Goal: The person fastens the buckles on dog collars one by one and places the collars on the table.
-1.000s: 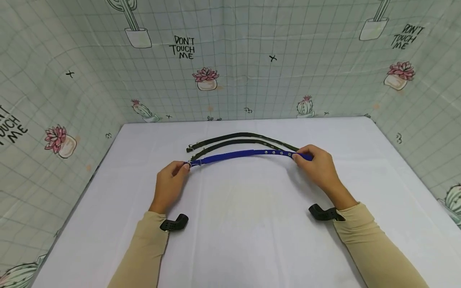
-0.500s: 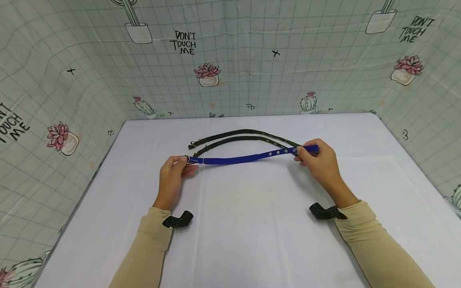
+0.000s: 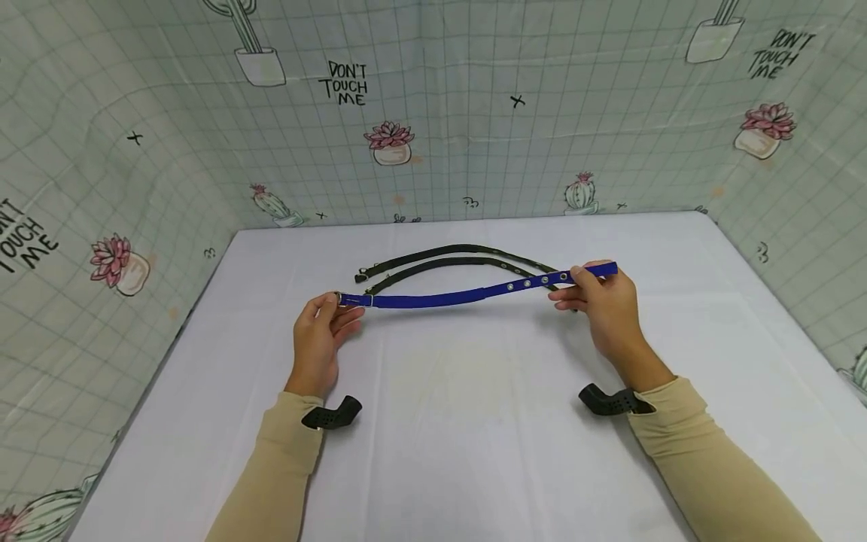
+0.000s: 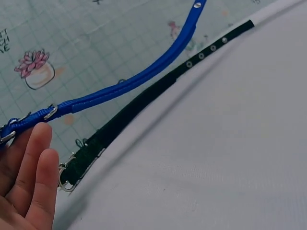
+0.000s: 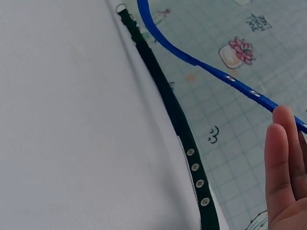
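A blue collar (image 3: 433, 300) with metal eyelets and a buckle is stretched between my two hands, raised above the table. My left hand (image 3: 315, 339) pinches its buckle end between thumb and finger, the other fingers loosely extended. Near the eyelet end, my right hand (image 3: 609, 309) pinches the strap, and the tip sticks out past the thumb. Behind it lie two dark green collars, the nearer one (image 3: 433, 266) partly covered by the blue strap and the farther one (image 3: 433, 251) curving alongside. In the left wrist view, a green collar (image 4: 129, 110) shows its buckle close to my fingertips.
A white cloth (image 3: 447, 421) covers the table. Behind it and at the sides hangs a grid-patterned curtain (image 3: 460, 113) printed with potted plants. A black wrist device (image 3: 333, 414) sits on my left wrist, another black device (image 3: 612, 400) on my right.
The blue collar has risen off the green ones, and its right end now sits higher and farther right. My left hand has shifted slightly left; its lower fingers have spread out.
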Available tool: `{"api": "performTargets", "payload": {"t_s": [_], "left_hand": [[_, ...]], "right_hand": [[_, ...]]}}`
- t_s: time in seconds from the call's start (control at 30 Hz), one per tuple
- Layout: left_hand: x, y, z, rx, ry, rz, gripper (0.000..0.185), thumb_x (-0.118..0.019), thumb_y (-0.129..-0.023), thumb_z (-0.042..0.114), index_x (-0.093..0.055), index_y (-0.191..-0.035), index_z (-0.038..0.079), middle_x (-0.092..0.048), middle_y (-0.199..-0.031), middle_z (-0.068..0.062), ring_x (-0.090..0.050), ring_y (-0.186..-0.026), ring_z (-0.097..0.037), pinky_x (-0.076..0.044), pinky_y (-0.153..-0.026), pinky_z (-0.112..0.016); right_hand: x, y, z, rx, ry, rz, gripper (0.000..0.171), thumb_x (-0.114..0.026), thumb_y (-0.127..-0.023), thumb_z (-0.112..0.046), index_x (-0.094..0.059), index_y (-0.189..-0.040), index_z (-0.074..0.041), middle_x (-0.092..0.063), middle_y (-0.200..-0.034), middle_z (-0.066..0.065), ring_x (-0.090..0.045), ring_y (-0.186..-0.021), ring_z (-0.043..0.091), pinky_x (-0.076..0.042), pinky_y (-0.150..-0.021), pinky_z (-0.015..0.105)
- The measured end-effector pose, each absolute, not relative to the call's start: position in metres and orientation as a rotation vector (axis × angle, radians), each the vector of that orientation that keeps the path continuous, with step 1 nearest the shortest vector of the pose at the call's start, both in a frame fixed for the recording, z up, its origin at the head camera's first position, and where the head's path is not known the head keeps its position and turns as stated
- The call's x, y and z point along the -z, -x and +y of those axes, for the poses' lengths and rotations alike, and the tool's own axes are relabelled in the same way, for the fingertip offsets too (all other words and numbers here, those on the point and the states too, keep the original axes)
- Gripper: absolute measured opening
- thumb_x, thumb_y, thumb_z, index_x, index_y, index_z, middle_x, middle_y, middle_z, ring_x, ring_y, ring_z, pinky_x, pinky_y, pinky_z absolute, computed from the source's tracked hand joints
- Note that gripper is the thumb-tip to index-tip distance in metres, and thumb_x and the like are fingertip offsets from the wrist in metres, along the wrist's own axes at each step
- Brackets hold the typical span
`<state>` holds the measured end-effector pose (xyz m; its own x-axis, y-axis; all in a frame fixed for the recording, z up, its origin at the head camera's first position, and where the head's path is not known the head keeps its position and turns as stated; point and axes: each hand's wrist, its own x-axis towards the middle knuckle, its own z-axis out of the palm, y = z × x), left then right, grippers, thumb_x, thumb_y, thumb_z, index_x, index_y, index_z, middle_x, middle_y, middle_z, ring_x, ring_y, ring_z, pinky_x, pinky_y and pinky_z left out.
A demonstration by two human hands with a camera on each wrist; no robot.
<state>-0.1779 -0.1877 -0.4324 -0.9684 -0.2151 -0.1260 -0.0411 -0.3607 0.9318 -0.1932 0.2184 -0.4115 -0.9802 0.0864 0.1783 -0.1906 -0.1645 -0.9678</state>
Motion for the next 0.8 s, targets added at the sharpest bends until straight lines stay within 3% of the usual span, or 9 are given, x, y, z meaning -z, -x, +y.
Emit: {"api": "performTargets", "payload": {"t_s": [0.17, 0.4, 0.67, 0.8], "left_hand": [[0.4332, 0.1785, -0.1912, 2.646, -0.352, -1.482, 0.019, -0.048, -0.108, 0.026, -0.053, -0.112, 0.009, -0.069, -0.102, -0.006, -0.071, -0.092, -0.019, -0.058, -0.078, -0.028], [0.4296, 0.1778, -0.1907, 2.829, -0.230, -1.271, 0.022, -0.049, -0.106, 0.031, -0.054, -0.118, 0.014, -0.067, -0.112, -0.004, -0.069, -0.094, -0.018, -0.057, -0.076, -0.027], [0.4297, 0.1755, -0.1890, 2.933, -0.075, -1.196, 0.021, -0.042, -0.107, 0.033, -0.050, -0.115, 0.015, -0.067, -0.122, -0.009, -0.069, -0.097, -0.018, -0.057, -0.078, -0.028], [0.4298, 0.1762, -0.1864, 2.934, -0.079, -1.206, 0.023, -0.038, -0.108, 0.034, -0.049, -0.117, 0.016, -0.066, -0.119, -0.007, -0.062, -0.098, -0.016, -0.053, -0.080, -0.026]], "right_hand": [[0.4093, 0.1929, 0.2178, -2.565, -0.037, -1.675, 0.030, -0.065, -0.100, -0.020, -0.046, -0.111, 0.000, -0.071, -0.091, 0.011, -0.075, -0.076, 0.021, -0.060, -0.067, 0.030], [0.4120, 0.1923, 0.2210, -3.000, -0.061, -1.198, 0.014, -0.054, -0.105, -0.017, -0.055, -0.103, -0.003, -0.073, -0.093, 0.013, -0.074, -0.085, 0.024, -0.059, -0.070, 0.031], [0.4174, 0.1956, 0.2201, -3.161, -0.154, -1.014, 0.027, -0.048, -0.107, -0.023, -0.066, -0.103, -0.003, -0.072, -0.094, 0.012, -0.073, -0.082, 0.023, -0.059, -0.069, 0.029], [0.4186, 0.1973, 0.2174, -3.183, -0.204, -1.071, 0.030, -0.045, -0.108, -0.024, -0.067, -0.106, -0.004, -0.068, -0.093, 0.010, -0.070, -0.075, 0.021, -0.058, -0.067, 0.029]]}}
